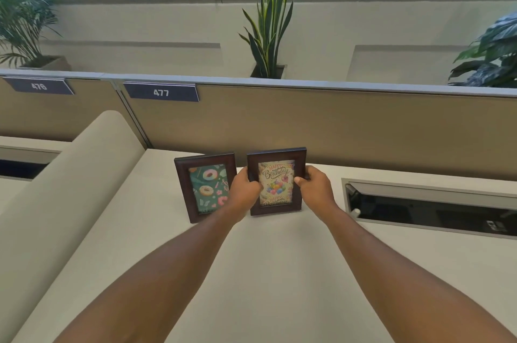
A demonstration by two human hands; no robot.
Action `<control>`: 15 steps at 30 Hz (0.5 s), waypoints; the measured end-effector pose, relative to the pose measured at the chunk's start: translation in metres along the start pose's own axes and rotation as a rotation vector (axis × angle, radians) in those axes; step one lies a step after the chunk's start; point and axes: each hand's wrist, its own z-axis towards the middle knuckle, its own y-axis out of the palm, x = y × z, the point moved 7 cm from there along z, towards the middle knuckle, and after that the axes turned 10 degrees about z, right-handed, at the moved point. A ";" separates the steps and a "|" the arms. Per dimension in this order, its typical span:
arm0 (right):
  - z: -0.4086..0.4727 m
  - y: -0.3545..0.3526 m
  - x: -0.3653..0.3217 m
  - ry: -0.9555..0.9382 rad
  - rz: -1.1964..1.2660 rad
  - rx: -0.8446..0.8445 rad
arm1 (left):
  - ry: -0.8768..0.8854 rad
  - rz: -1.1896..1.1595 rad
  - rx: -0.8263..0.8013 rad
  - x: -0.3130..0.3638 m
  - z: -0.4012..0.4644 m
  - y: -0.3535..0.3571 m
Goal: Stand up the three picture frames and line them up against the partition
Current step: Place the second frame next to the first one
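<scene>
Two dark wooden picture frames stand upright on the pale desk near the tan partition (335, 130). The doughnut frame (208, 188) stands on the left, free of both hands. To its right is the birthday frame (275, 183), showing balloons and "Happy Birthday". My left hand (243, 188) grips the birthday frame's left edge and my right hand (314, 183) grips its right edge. Its bottom edge is at the desk surface. A third frame is not in view.
An open cable trough (430, 208) is sunk into the desk (279, 272) at the right. A rounded cream divider (84, 174) rises at the left. Number plates 476 (39, 86) and 477 (161, 92) hang on the partition. Potted plants (268, 34) stand behind it.
</scene>
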 end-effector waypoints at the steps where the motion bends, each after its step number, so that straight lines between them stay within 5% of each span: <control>1: 0.002 0.000 0.002 0.004 -0.009 0.002 | -0.008 -0.005 0.008 -0.002 0.000 0.001; 7: 0.006 0.001 0.006 -0.002 -0.019 -0.003 | 0.080 -0.046 0.118 0.001 -0.022 -0.001; 12: 0.007 0.003 0.007 -0.002 -0.020 0.002 | 0.285 0.082 0.468 -0.009 -0.082 -0.024; 15: 0.007 0.009 0.004 -0.008 -0.023 -0.003 | 0.263 0.102 0.724 -0.028 -0.095 -0.063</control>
